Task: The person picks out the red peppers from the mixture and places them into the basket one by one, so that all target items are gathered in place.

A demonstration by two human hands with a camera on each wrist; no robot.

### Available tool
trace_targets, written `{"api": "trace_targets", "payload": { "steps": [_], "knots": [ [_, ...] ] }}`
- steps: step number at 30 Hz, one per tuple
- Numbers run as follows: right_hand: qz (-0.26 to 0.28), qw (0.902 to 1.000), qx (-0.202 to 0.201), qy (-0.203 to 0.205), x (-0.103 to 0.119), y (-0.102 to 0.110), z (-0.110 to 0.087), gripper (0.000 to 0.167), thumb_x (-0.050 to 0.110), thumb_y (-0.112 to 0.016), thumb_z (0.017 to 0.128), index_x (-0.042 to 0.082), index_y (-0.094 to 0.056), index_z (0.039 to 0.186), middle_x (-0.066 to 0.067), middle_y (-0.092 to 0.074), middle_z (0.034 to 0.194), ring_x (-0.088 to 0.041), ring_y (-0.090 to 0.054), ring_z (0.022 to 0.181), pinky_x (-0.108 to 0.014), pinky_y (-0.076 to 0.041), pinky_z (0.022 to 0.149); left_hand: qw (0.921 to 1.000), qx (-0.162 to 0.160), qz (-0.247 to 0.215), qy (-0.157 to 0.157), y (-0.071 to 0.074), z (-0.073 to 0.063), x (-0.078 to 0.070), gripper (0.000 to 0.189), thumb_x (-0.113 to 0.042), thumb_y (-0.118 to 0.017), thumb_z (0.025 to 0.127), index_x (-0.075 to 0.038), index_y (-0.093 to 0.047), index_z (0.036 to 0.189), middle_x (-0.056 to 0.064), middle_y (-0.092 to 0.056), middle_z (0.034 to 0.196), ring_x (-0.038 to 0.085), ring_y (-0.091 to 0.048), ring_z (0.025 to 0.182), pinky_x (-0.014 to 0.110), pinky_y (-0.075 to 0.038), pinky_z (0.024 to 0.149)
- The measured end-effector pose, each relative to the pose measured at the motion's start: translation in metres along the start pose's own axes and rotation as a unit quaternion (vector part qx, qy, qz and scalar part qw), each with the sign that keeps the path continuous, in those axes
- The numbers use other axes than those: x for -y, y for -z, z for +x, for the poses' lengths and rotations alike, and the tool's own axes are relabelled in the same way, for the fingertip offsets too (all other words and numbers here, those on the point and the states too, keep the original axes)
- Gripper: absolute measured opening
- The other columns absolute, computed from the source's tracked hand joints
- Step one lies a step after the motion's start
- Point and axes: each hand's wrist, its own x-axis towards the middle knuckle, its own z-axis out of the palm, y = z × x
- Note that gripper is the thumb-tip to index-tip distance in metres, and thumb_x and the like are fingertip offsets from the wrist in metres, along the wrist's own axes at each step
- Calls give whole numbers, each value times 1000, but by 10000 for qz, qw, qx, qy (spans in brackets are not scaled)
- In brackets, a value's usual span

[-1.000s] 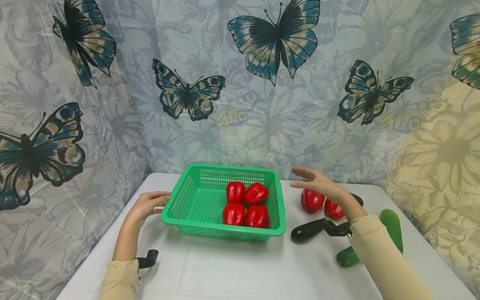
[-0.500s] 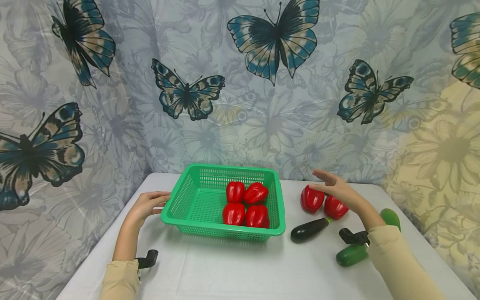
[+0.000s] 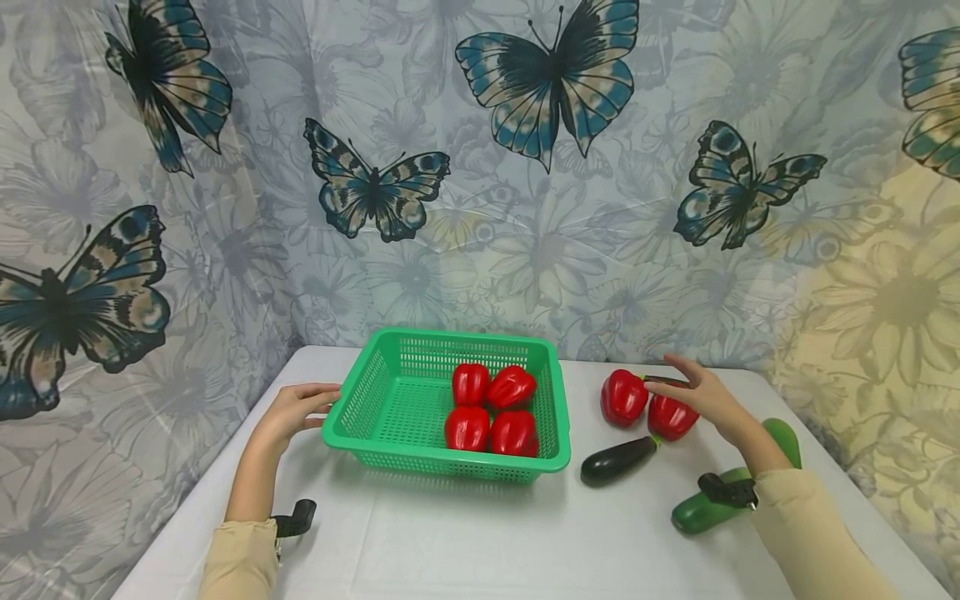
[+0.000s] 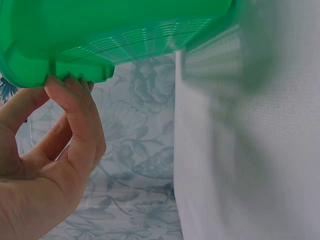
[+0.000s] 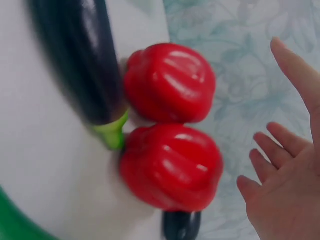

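Observation:
A green slotted plastic basket (image 3: pixel 442 458) stands on the table with several red bell peppers (image 3: pixel 468 429) in its right part. My left hand (image 3: pixel 295 412) holds its left rim, bent fingertips (image 4: pixel 55 82) tucked up at the lip in the left wrist view. Over the right side hovers my right hand (image 3: pixel 708 396), fingers spread and holding nothing. Closest to it lie two loose red bell peppers, a left one (image 3: pixel 624 398) and a right one (image 3: pixel 672 417). The right wrist view shows both beside a dark eggplant (image 5: pixel 80 60) with a green stem; the hand stays apart from them.
A second eggplant (image 3: pixel 663 380) lies behind the loose peppers, mostly hidden. Green zucchini (image 3: pixel 701 512) and [another zucchini end] (image 3: pixel 782 440) lie near the right forearm. Patterned butterfly cloth (image 3: pixel 487 275) walls the back and sides of the white table (image 3: pixel 450 542).
My right hand has moved right and slightly down, from beside the basket to over the right loose pepper. The left hand and basket have stayed put.

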Motion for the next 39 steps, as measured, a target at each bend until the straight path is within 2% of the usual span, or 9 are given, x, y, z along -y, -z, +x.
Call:
{"api": "trace_targets", "payload": {
  "steps": [7,12,24,39],
  "knots": [
    [-174,9996,-195,-127,-16,-1,-4,93,48,-60,93,3,-10,157,-34,-14,157,-57,-20,139,-76,-28,104,10000,0,-27,-4,0,1,1,52,-33,-61,97,2,-54,136,22,-52,140,23,-60,111,31,-59,88],
    [-224,9990,-287,-254,-27,-5,-6,99,49,-62,91,1,-5,156,-34,-13,157,-57,-17,139,-76,-28,105,10000,4,-26,-22,0,1,1,52,-33,-61,97,2,-55,136,22,-52,140,23,-60,110,31,-59,88],
    [-308,9980,-456,-320,-50,-14,-5,102,40,-68,90,-9,-4,153,-38,-14,154,-57,-18,139,-71,-27,110,10000,29,-49,-37,1,2,2,51,-31,-59,98,1,-54,136,21,-53,139,23,-59,111,30,-59,88],
    [-455,9956,-548,-612,-58,-23,-4,106,42,-71,87,-3,-4,154,-40,-17,150,-59,-23,134,-72,-32,106,10000,73,-39,-45,2,3,3,54,-35,-61,97,1,-54,136,20,-54,138,19,-60,107,30,-59,88]
  ]
}}
